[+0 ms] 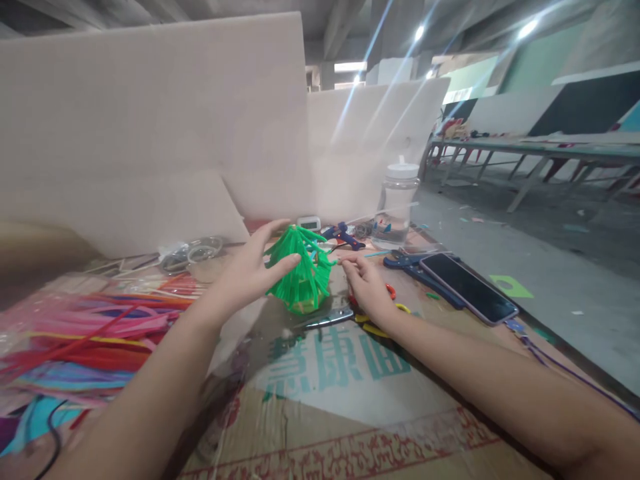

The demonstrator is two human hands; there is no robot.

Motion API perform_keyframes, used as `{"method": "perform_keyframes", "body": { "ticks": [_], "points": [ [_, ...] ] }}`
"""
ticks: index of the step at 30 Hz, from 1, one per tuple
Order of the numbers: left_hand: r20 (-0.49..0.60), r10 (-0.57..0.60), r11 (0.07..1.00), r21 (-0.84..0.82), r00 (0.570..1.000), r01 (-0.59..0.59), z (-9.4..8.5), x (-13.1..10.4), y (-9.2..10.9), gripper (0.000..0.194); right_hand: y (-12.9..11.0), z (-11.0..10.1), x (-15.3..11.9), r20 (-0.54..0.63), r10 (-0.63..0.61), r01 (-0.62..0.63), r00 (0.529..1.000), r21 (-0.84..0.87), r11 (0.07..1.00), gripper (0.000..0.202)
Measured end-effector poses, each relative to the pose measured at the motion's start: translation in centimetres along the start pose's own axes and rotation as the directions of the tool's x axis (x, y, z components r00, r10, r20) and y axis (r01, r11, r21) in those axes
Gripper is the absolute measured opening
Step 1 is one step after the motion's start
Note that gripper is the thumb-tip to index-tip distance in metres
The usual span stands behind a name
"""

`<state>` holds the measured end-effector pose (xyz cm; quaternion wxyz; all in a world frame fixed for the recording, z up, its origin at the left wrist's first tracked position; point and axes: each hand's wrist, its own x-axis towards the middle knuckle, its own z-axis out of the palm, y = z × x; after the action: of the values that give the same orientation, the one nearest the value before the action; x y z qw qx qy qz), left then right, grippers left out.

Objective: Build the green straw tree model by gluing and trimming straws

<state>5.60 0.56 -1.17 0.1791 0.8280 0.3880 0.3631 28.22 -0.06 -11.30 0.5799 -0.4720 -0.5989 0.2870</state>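
Observation:
A cone-shaped bundle of bright green fuzzy strips (pixel 301 280) stands upright on the cardboard-covered table (pixel 320 400). Around its left side curves my left hand (pixel 267 267), thumb across the front and fingers behind the top, holding it. My right hand (pixel 363 280) is at its right side, fingertips pinched on the end of one green strip that sticks out. Below the hands lie scissors with a dark metal blade (pixel 327 319) and yellow handles; a red-orange handle shows beside my right hand.
Colourful fuzzy strips (pixel 100 333) lie at the left, with wire coils (pixel 203 250) behind. A blue glue gun (pixel 343 235), a water bottle (pixel 399 200), blue pliers (pixel 425 273) and a phone (pixel 470 288) are at the back and right. White boards (pixel 150 120) stand behind.

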Motion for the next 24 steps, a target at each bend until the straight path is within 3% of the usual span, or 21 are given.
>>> {"method": "perform_keyframes", "body": {
  "ticks": [3,9,17,24],
  "points": [
    [0.020,0.028,0.999,0.016,0.999,-0.029,0.4,-0.1,-0.4,0.073,-2.0,-0.3,-0.5,0.004,0.021,-0.022,1.000,0.034,0.999,0.033],
    [0.020,0.076,0.993,0.092,0.997,-0.077,0.4,0.0,-0.8,0.077,-5.5,-0.7,-0.6,0.237,0.006,0.010,0.971,-0.066,0.998,0.021],
    [0.066,0.121,0.981,0.147,0.990,-0.130,0.4,0.1,-0.9,0.083,-5.3,-0.6,-0.5,0.283,0.022,0.005,0.959,-0.097,0.995,0.016],
    [0.019,0.146,0.963,0.226,0.989,-0.146,0.9,0.0,-0.1,0.076,-5.8,0.1,-1.1,0.296,0.053,-0.029,0.954,-0.084,0.996,0.018]
  ]
}}
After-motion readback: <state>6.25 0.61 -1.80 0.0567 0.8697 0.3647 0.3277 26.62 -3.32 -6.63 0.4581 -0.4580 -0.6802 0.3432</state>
